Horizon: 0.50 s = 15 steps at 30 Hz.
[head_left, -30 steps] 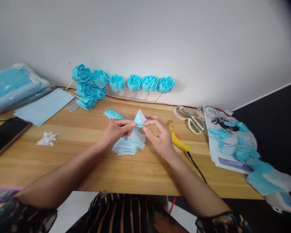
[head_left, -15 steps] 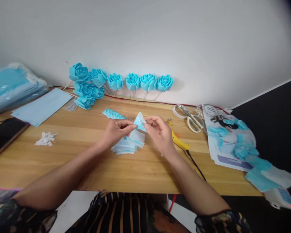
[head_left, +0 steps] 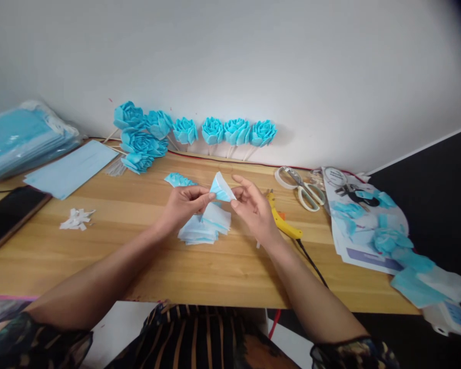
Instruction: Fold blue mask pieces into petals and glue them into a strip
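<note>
Between my hands, above the table, is a small folded triangle of blue and white mask fabric (head_left: 221, 187). My left hand (head_left: 188, 205) pinches its left corner between thumb and fingers. At its right corner, the thumb of my right hand (head_left: 253, 207) presses the fabric, the index finger raised off it. Below lies a loose pile of pale blue fabric squares (head_left: 200, 229). A row of folded blue petals (head_left: 179, 179) rests just behind my left hand. Close to my right hand lies a yellow glue gun (head_left: 286, 225) with a black cord.
Blue fabric roses (head_left: 212, 130) on sticks lean along the wall. White-handled scissors (head_left: 307, 195) and a tape roll (head_left: 284, 178) lie right, beside a sheet with blue scraps (head_left: 388, 241). Left are a phone (head_left: 13, 218), white clippings (head_left: 77, 219), a blue sheet (head_left: 71, 169) and bagged masks (head_left: 21, 136).
The fabric's white flap has turned into a taller, clearer triangle. My right index finger has lifted away from it. The whole view has shifted slightly.
</note>
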Each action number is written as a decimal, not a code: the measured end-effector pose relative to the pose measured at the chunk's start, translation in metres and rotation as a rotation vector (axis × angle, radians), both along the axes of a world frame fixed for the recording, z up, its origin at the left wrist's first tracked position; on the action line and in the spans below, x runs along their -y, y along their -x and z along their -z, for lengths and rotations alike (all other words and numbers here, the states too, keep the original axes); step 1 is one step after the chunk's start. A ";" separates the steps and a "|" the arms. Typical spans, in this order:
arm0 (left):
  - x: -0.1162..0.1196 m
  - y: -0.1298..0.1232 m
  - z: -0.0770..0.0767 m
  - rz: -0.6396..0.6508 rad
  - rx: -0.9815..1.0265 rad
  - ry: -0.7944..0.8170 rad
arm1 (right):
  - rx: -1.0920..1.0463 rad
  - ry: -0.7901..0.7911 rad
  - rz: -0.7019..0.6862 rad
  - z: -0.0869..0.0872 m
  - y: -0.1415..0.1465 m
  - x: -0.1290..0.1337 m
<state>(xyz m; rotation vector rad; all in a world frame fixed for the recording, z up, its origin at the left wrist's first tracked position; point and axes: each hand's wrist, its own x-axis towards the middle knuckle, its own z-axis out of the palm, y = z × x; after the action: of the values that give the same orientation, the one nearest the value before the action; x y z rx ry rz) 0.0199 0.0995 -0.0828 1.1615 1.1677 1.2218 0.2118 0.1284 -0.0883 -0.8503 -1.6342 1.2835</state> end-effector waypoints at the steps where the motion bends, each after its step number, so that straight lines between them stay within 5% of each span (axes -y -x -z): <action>1: 0.000 0.000 0.000 0.003 -0.010 -0.002 | 0.017 -0.009 -0.006 0.002 0.000 -0.001; 15: -0.003 0.002 0.007 0.059 -0.129 -0.052 | 0.094 -0.042 -0.059 0.004 -0.004 -0.002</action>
<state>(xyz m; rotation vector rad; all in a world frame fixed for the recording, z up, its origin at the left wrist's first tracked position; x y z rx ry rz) 0.0175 0.1021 -0.0896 1.3208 1.1944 1.1518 0.2155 0.1306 -0.0920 -0.8540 -1.7663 1.2614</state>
